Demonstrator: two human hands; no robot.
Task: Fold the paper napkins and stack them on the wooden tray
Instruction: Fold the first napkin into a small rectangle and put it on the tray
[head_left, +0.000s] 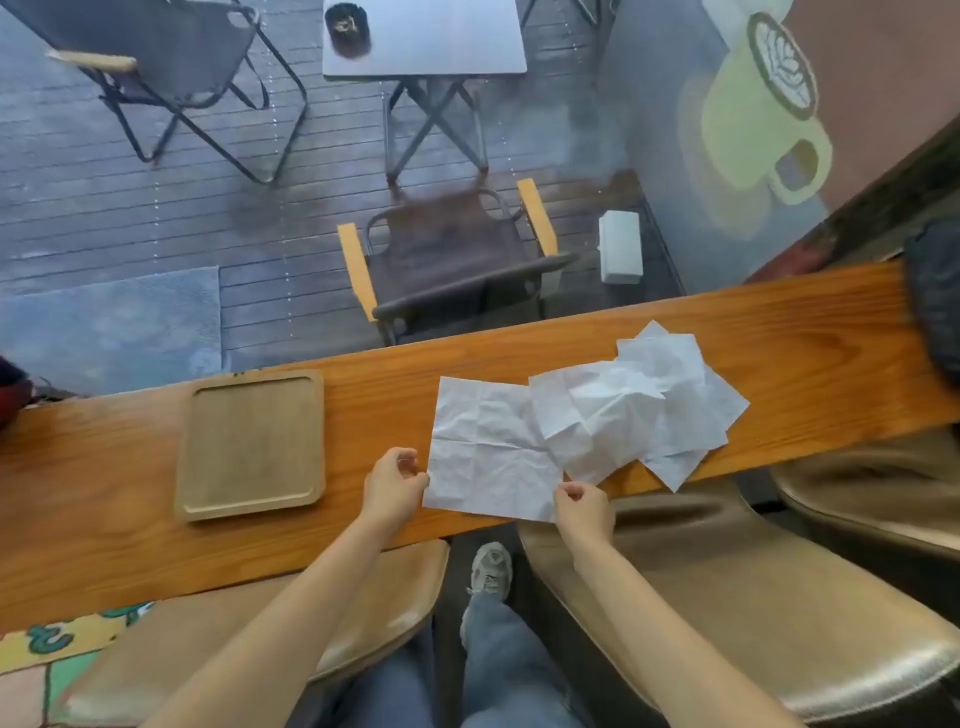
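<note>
A white unfolded paper napkin (485, 449) lies flat on the narrow wooden counter (779, 332). My left hand (392, 486) pinches its near left corner. My right hand (582, 506) pinches its near right corner. To the right, a loose pile of several crumpled white napkins (654, 400) overlaps the flat napkin's right edge. The light wooden tray (252, 447) sits on the counter to the left of my hands, with nothing in it.
A window stands right behind the counter, with chairs and a small table outside. A dark bag (935, 291) rests at the counter's far right end. Padded stools (753, 623) stand under the near edge, beside my legs.
</note>
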